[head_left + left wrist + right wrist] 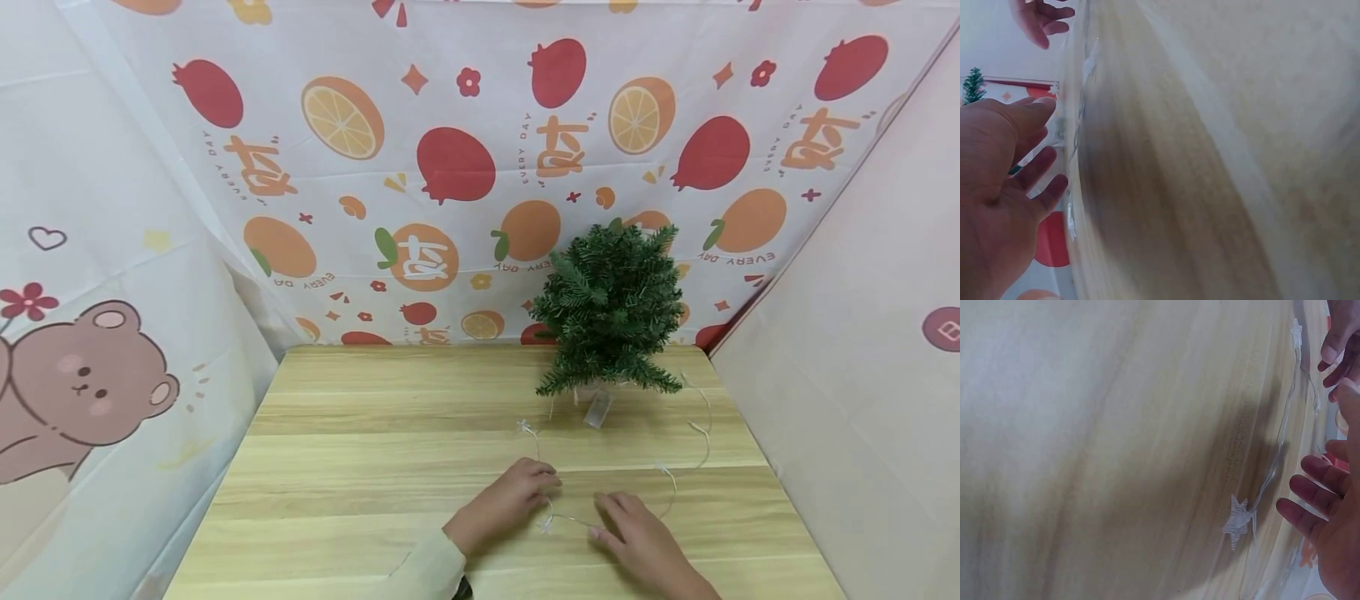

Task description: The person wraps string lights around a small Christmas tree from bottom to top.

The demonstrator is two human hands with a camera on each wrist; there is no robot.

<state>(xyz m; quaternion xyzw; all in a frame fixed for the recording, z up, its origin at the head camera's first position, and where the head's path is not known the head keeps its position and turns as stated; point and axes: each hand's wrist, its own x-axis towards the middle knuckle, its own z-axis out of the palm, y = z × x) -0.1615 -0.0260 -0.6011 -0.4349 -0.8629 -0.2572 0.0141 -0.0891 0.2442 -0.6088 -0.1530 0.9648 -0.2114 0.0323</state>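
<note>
- Two bare hands show low in the head view: the left hand [513, 493] at lower centre, the right hand [637, 533] to its right.
- Between them, at lower centre, a clear star string light [546, 525] lies on the wood-grain tabletop [337, 475]; its wire also runs up past the left hand and curves up the right side.
- Right of centre, an artificial Christmas tree [611, 308] stands in front of a fruit-print cloth [455, 164], a small pale rectangular piece [598, 410] by its base.
- A bear-print cloth [82, 383] hangs at the left of the frame.
- In the left wrist view, the left hand fills the left side, fingers loosely parted and gripping nothing visible; the string light runs just right of the fingertips, the right hand at upper left.
- In the right wrist view, the right hand is at lower right, fingers spread wide and holding nothing visible; one clear star sits left of its fingertips, another at upper right near the left hand.
- Whether either hand touches the wire, I cannot tell.
</note>
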